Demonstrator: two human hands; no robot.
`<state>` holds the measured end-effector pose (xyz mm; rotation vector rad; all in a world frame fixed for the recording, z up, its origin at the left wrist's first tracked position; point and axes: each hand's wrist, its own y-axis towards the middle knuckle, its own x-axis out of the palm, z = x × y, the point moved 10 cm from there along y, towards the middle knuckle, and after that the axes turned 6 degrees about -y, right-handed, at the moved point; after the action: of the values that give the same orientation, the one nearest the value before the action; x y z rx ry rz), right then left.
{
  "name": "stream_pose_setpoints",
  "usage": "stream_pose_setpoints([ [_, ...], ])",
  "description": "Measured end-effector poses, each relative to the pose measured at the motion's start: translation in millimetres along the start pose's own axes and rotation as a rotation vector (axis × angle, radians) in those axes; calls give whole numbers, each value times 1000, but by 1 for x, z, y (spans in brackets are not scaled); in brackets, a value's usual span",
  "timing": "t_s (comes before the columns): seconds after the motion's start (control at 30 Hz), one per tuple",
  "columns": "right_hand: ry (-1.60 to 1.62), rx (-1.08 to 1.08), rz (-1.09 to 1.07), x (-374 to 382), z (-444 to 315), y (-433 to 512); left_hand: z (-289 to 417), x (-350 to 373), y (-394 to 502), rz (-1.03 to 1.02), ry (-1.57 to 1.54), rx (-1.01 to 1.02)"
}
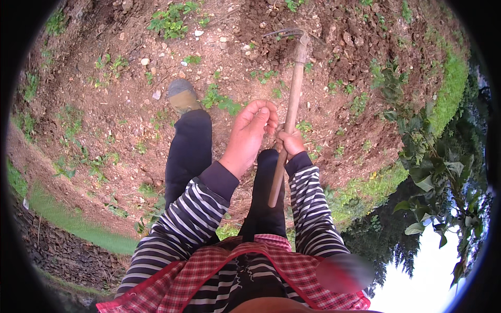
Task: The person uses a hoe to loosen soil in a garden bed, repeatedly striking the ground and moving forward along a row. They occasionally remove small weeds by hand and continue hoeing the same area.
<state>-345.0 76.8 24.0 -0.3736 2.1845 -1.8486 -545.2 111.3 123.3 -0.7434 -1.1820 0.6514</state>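
My right hand point(290, 141) is closed round the wooden handle of a hoe point(296, 82), below its middle. The handle's lower end passes in front of my dark trouser leg. At the far end the thin metal head point(287, 32), seemingly of curved prongs, rests at or just over the loose brown soil. To the left of the handle, my left hand point(252, 129) is raised with its fingers curled and the thumb near them, apart from the hoe. Nothing plain shows in it, though the inside of the fingers is partly hidden.
Stony reddish soil point(133, 78) with scattered green plants point(170, 23) surrounds my feet. One shoe point(183, 96) stands at the left. Leafy branches point(426, 164) hang at the right, beside a grass strip point(450, 94). More grass point(78, 223) and dark ground point(70, 250) lie lower left.
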Motion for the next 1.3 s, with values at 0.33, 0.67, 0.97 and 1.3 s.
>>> stream_pose_setpoints([
  [0.33, 118, 17, -42, 5, 3, 0, 79, 51, 71, -92, 5, 153],
  [0.67, 167, 5, -48, 12, 2, 0, 113, 55, 134, 30, 77, 250],
  [0.97, 217, 26, -68, 10, 1, -2, 120, 54, 141, 73, 172, 346],
  [1.3, 399, -39, -294, -20, -25, -35, 52, 73, 85, -70, -56, 21],
])
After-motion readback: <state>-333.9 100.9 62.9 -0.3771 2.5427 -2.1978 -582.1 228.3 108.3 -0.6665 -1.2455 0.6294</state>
